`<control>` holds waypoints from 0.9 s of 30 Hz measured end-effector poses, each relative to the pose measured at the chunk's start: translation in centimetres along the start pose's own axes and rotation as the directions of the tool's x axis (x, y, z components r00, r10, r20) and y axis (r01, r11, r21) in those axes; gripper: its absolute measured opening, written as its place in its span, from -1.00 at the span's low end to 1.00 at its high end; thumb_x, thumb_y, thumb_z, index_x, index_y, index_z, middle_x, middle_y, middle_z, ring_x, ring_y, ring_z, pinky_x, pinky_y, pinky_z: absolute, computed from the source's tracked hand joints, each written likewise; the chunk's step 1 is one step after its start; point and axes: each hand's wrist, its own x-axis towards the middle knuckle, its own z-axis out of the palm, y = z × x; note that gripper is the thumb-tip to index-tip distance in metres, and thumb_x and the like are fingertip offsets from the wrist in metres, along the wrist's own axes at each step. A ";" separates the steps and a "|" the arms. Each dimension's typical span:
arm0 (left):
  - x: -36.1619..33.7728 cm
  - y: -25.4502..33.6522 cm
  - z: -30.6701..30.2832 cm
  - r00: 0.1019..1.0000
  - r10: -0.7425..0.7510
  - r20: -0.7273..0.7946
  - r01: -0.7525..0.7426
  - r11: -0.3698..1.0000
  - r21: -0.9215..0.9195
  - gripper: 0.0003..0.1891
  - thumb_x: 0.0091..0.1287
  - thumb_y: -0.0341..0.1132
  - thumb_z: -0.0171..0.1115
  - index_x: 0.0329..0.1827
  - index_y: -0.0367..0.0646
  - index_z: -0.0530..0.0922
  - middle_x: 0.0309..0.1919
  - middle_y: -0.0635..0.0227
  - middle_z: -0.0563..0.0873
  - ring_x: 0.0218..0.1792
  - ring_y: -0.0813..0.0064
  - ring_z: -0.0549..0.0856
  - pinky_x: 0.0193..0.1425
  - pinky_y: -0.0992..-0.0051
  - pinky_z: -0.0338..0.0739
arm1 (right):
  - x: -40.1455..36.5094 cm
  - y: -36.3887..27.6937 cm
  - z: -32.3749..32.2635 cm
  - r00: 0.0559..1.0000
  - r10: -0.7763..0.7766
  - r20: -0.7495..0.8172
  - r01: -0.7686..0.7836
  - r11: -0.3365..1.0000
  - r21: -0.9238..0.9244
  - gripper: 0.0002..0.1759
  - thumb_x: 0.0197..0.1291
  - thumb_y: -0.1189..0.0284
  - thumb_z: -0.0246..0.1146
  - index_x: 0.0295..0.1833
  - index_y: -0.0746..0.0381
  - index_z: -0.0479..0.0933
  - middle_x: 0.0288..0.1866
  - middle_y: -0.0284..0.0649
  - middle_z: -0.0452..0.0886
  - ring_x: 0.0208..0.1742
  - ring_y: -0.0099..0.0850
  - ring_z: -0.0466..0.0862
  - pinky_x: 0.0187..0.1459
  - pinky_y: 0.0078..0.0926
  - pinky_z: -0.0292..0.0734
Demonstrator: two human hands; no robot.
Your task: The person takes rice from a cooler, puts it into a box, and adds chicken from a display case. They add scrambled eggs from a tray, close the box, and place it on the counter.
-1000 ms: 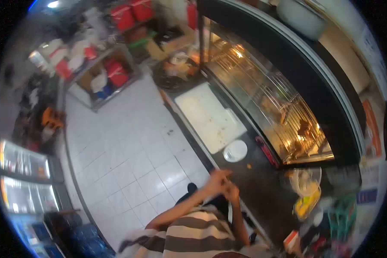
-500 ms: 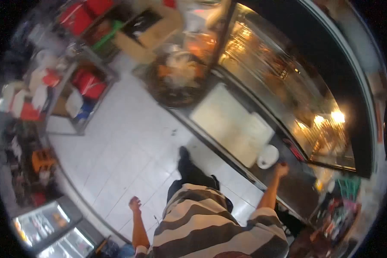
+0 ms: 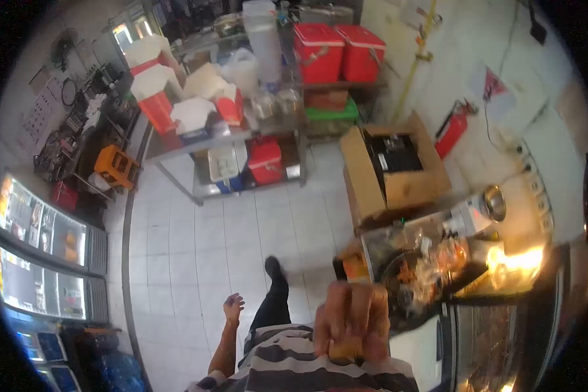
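Observation:
My left hand (image 3: 234, 305) hangs low over the white tiled floor (image 3: 189, 261), its fingers apart and nothing in them. Raised in front of the striped shirt (image 3: 287, 349), my right hand (image 3: 353, 320) looms large and close to the camera. Its fingers curl round something small and yellowish-brown (image 3: 346, 351), too blurred to name. Just beyond this hand, at the right, a counter holds a round tray (image 3: 389, 274) with clear plastic bags (image 3: 451, 253) on and beside it.
An open cardboard box (image 3: 366, 189) stands ahead right. Beyond it are red coolers (image 3: 319, 52) and a fire extinguisher (image 3: 452, 130). A metal table (image 3: 228, 137) bears boxes. Orange stool (image 3: 116, 166) and glass-door fridges (image 3: 39, 222) line the left; a lit display case (image 3: 496, 346) is right.
The view has swung left, away from the display case. My right hand has come up from beside the counter to in front of my body. My left hand's fingers now show apart.

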 end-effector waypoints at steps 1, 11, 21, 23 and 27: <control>3.5 3.5 2.0 0.991 0.115 0.064 -0.115 0.993 -0.007 -0.68 0.29 -0.24 0.21 0.03 -0.20 0.56 -0.25 0.31 0.70 -0.32 0.48 0.70 -0.34 0.52 0.58 | 4.5 1.3 -0.5 0.993 0.035 0.113 -0.038 0.999 0.028 -0.57 0.21 0.13 0.33 -0.18 0.32 0.49 -0.12 0.01 0.56 -0.11 -0.06 0.63 -0.13 -0.10 0.58; 23.9 27.1 9.8 0.977 0.183 -0.111 -0.200 0.965 -0.171 -0.72 0.36 -0.24 0.18 0.06 -0.17 0.57 -0.22 0.38 0.70 -0.28 0.57 0.63 -0.28 0.55 0.50 | 34.5 10.6 -18.6 0.969 -0.123 -0.213 -0.066 0.707 -0.704 -0.62 0.32 0.19 0.19 -0.10 0.34 0.59 -0.18 -0.06 0.64 -0.11 -0.29 0.57 -0.06 -0.34 0.47; 37.6 51.4 11.3 0.682 0.651 -0.334 -0.547 0.757 0.358 -0.48 0.50 -0.19 -0.10 0.41 -0.34 0.25 0.35 0.01 0.40 0.35 0.07 0.36 0.40 0.23 0.20 | 53.4 31.1 -39.7 0.789 0.589 -0.176 -0.580 0.619 -0.530 -0.42 0.13 0.60 0.30 0.30 0.22 0.37 0.13 -0.24 0.53 0.05 -0.51 0.56 0.03 -0.56 0.52; 38.8 50.8 8.4 0.715 0.446 -0.538 -0.494 0.867 0.062 -0.52 0.47 -0.23 -0.07 0.39 -0.29 0.32 0.33 0.04 0.43 0.35 0.16 0.38 0.39 0.25 0.22 | 60.9 31.6 -42.0 0.894 0.394 -0.214 -0.380 0.414 -0.827 -0.61 0.19 0.51 0.29 0.16 0.24 0.51 -0.05 -0.30 0.64 -0.06 -0.56 0.60 -0.01 -0.61 0.51; 43.4 54.0 4.3 0.700 0.430 -0.571 -0.454 0.884 0.110 -0.57 0.42 -0.32 0.02 0.32 -0.25 0.40 0.25 0.10 0.51 0.28 0.26 0.46 0.31 0.30 0.34 | 73.4 38.7 -55.1 0.915 0.218 -0.340 -0.344 -0.023 -0.939 -0.64 0.10 0.24 0.36 -0.17 0.34 0.65 -0.32 -0.08 0.71 -0.24 -0.32 0.72 -0.15 -0.36 0.59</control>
